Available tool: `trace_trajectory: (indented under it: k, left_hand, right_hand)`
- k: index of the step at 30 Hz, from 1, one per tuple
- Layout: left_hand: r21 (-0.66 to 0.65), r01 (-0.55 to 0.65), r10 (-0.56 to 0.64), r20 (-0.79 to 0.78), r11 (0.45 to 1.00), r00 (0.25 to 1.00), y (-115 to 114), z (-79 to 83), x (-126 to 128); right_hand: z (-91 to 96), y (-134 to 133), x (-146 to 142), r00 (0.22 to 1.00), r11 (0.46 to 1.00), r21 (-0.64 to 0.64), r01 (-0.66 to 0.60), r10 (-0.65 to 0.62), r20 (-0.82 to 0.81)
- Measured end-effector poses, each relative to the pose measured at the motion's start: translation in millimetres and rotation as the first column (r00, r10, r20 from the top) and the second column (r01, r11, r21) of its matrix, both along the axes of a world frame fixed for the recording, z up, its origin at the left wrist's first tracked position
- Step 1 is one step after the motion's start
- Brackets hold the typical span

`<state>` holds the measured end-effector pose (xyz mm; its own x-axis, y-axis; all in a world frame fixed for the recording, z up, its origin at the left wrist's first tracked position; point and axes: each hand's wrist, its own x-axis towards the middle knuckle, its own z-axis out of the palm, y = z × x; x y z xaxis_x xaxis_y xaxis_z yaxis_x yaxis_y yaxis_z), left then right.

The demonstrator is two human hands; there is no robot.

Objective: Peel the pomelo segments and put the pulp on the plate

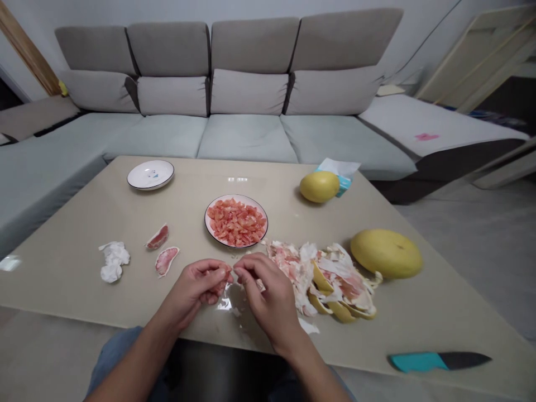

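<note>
My left hand [201,287] is closed around a piece of pink pomelo flesh [226,269], mostly hidden by the fingers. Close beside it, my right hand [268,290] pinches at the edge of that piece; whether a bit of membrane is between its fingertips is too small to tell. Just beyond both hands, a dark-rimmed plate [208,233] holds a heap of pink pomelo pieces [237,222]. Two pomelo segments [157,237] with some white skin lie left of my hands. To the right spreads a pile of peel and membranes [330,279].
Two whole yellow pomelos [386,253] sit on the right, the farther one against a tissue pack [344,181]. A knife [439,360] with a teal handle lies near the front right edge. Crumpled tissue [114,261] and a white plate [151,175] are at left. A sofa [247,137] stands behind the table.
</note>
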<state>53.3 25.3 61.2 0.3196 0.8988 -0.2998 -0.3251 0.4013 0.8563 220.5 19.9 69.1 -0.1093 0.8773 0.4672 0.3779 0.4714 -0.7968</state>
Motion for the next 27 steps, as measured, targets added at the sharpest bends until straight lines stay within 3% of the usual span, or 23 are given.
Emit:
trace_trajectory:
  k: [3, 6, 9, 17, 23, 27]
  left_hand:
    - [-0.078, 0.034, -0.024, 0.126, 0.996, 0.992, 0.0, 1.9, -2.6]
    - [-0.081, 0.067, -0.052, 0.174, 0.994, 0.983, 0.3, 1.4, -3.4]
    - [-0.06, 0.067, -0.057, 0.154, 0.996, 0.986, 0.8, -0.6, -3.0]
    - [0.022, 0.072, -0.072, 0.008, 0.997, 0.997, -1.6, -1.3, -3.3]
    - [0.031, 0.063, -0.063, -0.005, 0.998, 0.998, -1.4, 0.0, -1.9]
    - [0.013, 0.054, -0.054, 0.0, 0.998, 0.999, -1.0, 0.7, -2.1]
  right_hand:
    - [1.9, -0.2, 2.5, 0.999, 0.998, -0.061, 0.011, -0.014, -0.046]
    - [5.5, -1.3, 4.4, 0.993, 0.99, -0.118, -0.075, 0.064, -0.094]
    - [7.6, -2.9, 3.8, 0.988, 0.987, -0.103, -0.123, 0.112, -0.105]
    - [9.2, -4.0, 4.3, 0.993, 0.995, -0.012, -0.1, 0.099, -0.057]
    - [15.4, -3.7, 6.0, 0.991, 0.992, -0.081, -0.093, 0.084, -0.104]
    - [12.6, -2.8, 7.3, 0.978, 0.971, -0.182, -0.157, 0.127, -0.164]
